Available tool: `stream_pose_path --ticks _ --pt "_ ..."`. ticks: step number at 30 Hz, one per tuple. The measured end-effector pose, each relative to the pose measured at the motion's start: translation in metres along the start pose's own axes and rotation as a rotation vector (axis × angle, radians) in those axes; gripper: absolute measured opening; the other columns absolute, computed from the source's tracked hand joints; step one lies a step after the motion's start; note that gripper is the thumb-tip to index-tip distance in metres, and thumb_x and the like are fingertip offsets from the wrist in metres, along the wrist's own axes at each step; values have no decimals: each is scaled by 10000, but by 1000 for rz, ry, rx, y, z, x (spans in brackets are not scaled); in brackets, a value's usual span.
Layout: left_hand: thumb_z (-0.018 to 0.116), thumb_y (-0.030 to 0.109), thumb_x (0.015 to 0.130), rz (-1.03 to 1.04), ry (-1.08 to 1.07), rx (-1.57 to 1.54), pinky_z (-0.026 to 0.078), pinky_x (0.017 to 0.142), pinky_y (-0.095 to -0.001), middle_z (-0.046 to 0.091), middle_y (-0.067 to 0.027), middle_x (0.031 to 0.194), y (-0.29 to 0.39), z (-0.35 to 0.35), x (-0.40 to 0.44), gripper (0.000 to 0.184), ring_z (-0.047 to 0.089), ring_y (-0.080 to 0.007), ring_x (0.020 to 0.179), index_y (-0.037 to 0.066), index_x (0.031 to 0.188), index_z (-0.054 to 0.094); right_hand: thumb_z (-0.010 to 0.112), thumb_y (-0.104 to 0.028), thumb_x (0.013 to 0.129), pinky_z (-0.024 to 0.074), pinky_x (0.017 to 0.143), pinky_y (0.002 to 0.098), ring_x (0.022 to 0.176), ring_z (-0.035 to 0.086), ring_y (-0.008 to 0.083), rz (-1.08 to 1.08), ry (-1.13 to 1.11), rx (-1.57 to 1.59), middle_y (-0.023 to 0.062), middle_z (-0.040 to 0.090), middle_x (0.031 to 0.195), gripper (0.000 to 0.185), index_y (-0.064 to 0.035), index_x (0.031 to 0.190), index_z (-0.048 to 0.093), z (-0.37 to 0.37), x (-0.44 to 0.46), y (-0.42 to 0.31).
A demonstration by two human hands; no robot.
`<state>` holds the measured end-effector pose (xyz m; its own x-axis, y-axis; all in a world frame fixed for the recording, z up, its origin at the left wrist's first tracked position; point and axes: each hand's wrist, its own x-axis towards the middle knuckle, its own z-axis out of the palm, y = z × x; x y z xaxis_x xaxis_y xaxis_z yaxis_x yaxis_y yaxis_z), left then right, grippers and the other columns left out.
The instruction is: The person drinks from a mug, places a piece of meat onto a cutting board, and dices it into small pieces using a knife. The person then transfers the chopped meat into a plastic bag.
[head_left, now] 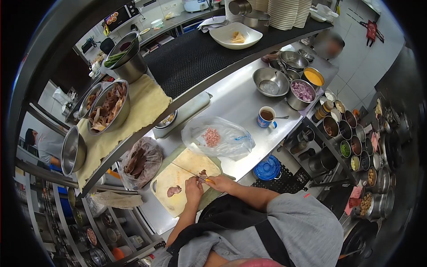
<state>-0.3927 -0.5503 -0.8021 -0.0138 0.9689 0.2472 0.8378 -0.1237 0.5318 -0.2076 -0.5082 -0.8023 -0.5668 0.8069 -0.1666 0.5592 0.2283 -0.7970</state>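
Grey shirt (302, 227) foremost; right hand (219, 182) grips a knife (188, 171); left hand (194, 189), hold unclear, is beside it over a cutting board (187, 159).

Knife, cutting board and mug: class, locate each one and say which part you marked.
Knife (183, 169): head view, on the blade.
Cutting board (170, 179): head view, on its bare surface.
Mug (264, 121): head view, on its outer wall.
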Motion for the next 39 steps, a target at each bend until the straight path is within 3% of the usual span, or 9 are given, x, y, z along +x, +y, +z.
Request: stream_pose_path --ticks 22,28,31,33,34,39 --pt "678 16 784 4 -7 14 478 834 -443 641 -164 970 0 -2 2 197 575 -367 927 11 974 626 511 -444 1011 521 736 533 811 661 460 -11 10 20 259 683 855 396 -81 1099 643 -8 -4 -9" --pt "664 49 817 -10 4 -2 475 863 -448 654 -175 979 -1 0 1 194 583 -384 942 3 1003 637 447 -427 1029 515 798 531 900 657 456 0 -17 -25 248 690 965 393 -100 1128 641 -16 0 -19" --pt "641 111 853 17 22 55 472 900 -455 650 -201 985 -1 -2 2 227 585 -391 956 -14 1042 646 497 -451 1003 518 905 481 1021 651 437 157 -80 -97 264 681 1086 440 -129 1272 628 -18 3 -16" --pt "635 106 856 -29 -64 41 469 886 -469 645 -201 998 5 -14 1 211 587 -383 945 -13 1031 641 488 -431 1013 520 889 478 1025 651 449 181 -70 -18 267 683 1074 444 -98 1272 625 -22 -7 -19" --pt "645 76 839 -20 32 -33 472 873 -463 639 -192 981 -2 -7 -2 205 586 -372 944 -12 1023 635 473 -429 1023 516 890 483 1038 653 439 218 -87 0 267 680 1071 452 -75 1257 627 -38 -9 -38" --pt "644 36 821 -141 90 -180 477 870 -470 642 -183 1001 -5 -8 -13 201 582 -397 968 18 1021 641 552 -318 1018 517 731 468 822 672 439 308 -110 146 272 679 880 356 -24 1201 636 -48 -25 -39"
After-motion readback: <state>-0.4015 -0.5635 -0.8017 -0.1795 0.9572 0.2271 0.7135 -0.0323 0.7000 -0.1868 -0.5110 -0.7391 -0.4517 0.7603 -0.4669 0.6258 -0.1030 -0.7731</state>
